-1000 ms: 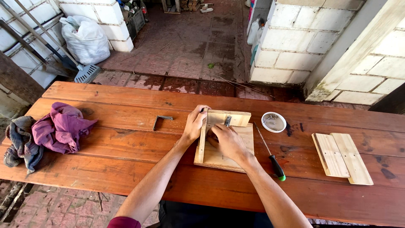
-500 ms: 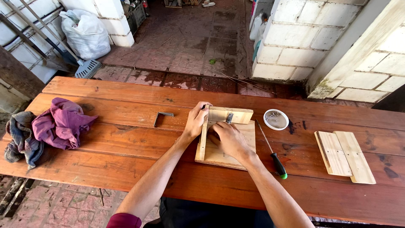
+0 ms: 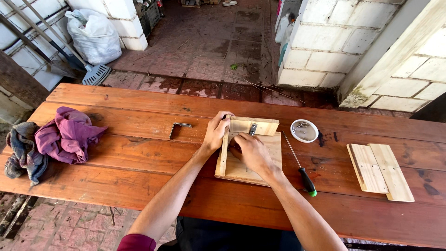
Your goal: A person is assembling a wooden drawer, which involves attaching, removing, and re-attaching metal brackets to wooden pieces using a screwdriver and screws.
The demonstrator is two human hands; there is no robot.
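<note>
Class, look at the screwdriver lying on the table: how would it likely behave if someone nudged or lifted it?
The screwdriver has a thin straight shaft, so it is probably stiff. Its rounded dark handle may let it roll if pushed sideways on the flat table. Being slim, it likely lifts easily.

A purple cloth point(image 3: 67, 135) lies bunched at the left of the frame on the reddish wooden tabletop point(image 3: 139, 172), touching a grey rag point(image 3: 23, 153) at the table's left edge. A small metal bracket point(image 3: 179, 128) sits left of centre. Right of centre stands a round white dish point(image 3: 304, 131), with a green-handled screwdriver point(image 3: 299, 165) just below it. Two pale wooden slats point(image 3: 380, 171) lie side by side at the right. In the upper left, a white sack point(image 3: 93, 35) rests by a white block wall point(image 3: 123, 21).
</note>
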